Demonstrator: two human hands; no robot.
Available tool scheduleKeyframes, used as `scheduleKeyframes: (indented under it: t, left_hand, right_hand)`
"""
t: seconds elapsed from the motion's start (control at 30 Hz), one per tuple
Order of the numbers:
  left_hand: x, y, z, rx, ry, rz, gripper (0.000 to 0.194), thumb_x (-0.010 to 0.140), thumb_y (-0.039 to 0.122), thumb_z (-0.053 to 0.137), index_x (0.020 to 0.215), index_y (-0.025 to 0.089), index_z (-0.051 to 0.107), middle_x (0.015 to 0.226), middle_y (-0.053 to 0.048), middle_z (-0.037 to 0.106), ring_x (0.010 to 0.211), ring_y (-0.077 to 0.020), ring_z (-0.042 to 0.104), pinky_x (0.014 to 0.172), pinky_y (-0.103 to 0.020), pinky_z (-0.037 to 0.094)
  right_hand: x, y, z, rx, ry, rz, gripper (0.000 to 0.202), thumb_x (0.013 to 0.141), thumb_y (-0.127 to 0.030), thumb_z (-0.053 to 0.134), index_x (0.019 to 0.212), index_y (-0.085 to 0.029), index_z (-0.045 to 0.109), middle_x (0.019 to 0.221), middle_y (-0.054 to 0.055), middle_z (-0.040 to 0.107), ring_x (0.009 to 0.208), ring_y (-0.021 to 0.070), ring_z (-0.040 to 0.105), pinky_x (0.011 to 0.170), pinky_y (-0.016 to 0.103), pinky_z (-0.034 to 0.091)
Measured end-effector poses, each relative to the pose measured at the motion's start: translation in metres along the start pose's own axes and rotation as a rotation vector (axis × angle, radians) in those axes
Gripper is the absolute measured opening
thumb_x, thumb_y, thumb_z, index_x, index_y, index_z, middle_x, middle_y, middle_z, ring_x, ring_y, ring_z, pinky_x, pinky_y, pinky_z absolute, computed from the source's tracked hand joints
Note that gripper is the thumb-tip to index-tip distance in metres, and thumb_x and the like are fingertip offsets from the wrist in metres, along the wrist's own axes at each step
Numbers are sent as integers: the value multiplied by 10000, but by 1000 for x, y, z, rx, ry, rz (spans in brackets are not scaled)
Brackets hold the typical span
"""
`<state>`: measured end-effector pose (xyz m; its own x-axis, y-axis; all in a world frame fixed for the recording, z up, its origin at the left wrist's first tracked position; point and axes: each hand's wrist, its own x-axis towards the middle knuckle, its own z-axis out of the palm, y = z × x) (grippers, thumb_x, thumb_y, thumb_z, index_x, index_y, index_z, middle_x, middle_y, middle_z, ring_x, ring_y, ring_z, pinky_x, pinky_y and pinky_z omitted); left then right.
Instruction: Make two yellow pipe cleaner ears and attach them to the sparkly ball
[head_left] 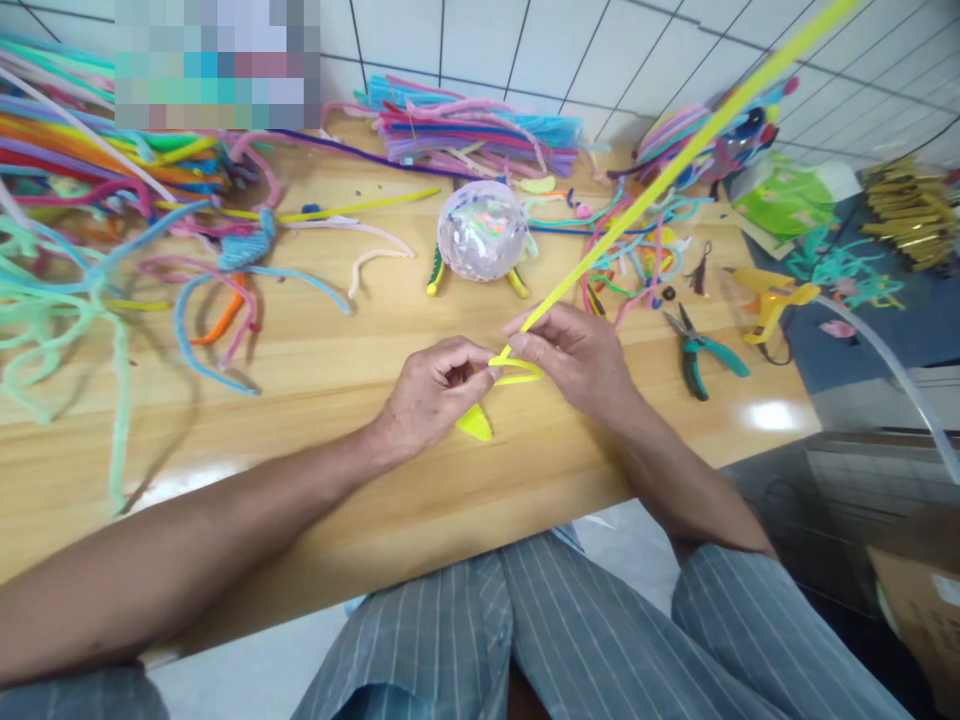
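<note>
Between my two hands, over the near part of the wooden table (315, 400), is a yellow pipe cleaner (622, 222). Its long end rises up and to the right, past the top of the view. My right hand (574, 355) pinches it near a bent loop. My left hand (439, 390) is closed with thumb and finger on the loop's left side. Below the left fingers hangs a flat, dense yellow piece (475, 422), its upper part hidden by the hand; I cannot tell whether it joins the loop.
Beyond my hands stands a clear round container (484, 232). Pliers (697, 355) and a yellow glue gun (769, 297) lie at right. Bundled pipe cleaners (472, 130) line the back, with a mint-green tangle (67, 300) at left. The table's front edge is above my lap.
</note>
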<state>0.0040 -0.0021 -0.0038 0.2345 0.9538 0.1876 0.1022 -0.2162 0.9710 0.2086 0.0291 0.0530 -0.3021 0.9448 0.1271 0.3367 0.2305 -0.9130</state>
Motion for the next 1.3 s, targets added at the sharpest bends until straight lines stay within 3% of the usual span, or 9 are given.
scheduleKeyframes:
  t: [0.43, 0.8, 1.07, 1.3]
  left_hand:
    - [1, -1, 2, -11, 12, 15, 102, 941, 228, 714, 932, 186, 807, 779, -24, 722, 675, -135, 602, 624, -261, 445]
    - [0, -3, 3, 7, 13, 26, 133, 961, 245, 696, 935, 170, 803, 816, -35, 742, 701, -133, 608, 653, -267, 437]
    - [1, 0, 2, -7, 8, 21, 142, 961, 268, 700, 913, 170, 790, 808, -32, 737, 687, -129, 596, 647, -267, 429]
    - [2, 1, 3, -74, 11, -38, 185, 949, 324, 717, 925, 158, 793, 807, -34, 740, 679, -126, 593, 633, -262, 423]
  right_hand:
    - [-4, 6, -1, -66, -13, -74, 327, 914, -582, 836, 963, -262, 782, 917, 8, 777, 808, 179, 713, 768, 317, 605]
    - [-5, 12, -3, -217, -4, -256, 104, 987, -349, 768, 990, -247, 786, 932, 11, 789, 769, 146, 702, 727, 278, 590]
    - [-6, 13, -2, -231, 6, -254, 75, 982, -312, 771, 1027, -259, 797, 953, 12, 792, 787, 150, 710, 755, 288, 606]
    - [-6, 14, 0, -197, 30, -241, 135, 974, -382, 800, 995, -249, 793, 945, 17, 793, 770, 147, 705, 739, 286, 599]
